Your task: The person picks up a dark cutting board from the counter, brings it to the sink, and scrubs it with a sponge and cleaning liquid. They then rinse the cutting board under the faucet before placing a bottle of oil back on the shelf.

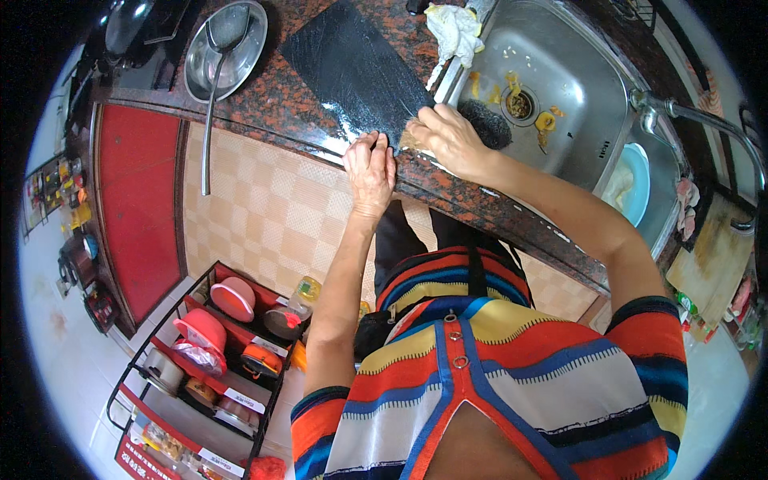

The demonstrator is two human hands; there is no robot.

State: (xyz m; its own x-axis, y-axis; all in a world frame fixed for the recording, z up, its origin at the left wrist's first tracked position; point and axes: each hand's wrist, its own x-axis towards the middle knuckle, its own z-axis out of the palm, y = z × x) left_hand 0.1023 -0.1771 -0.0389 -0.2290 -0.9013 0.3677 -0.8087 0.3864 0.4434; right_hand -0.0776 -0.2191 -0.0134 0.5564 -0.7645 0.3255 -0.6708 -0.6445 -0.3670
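Note:
A flat, dark rectangular board (360, 66) lies wet and shiny on the speckled granite countertop (312, 120). My left hand (369, 171) is at the board's near edge, fingers bent over it and touching it. Close by on the right, my right hand (453, 141) presses a small brown scrubbing pad (413, 139) against the near right corner of the board. Its fingers partly cover the pad, so the exact kind of pad is hard to tell.
Right of the board is a steel sink (558, 66) with food scraps near the drain and a dark mesh-like pad (486, 123). A white cloth (454, 33) hangs on its rim. A steel bowl (198, 66) holds a ladle (215, 102) whose handle overhangs the counter. A storage rack (162, 345) stands lower left.

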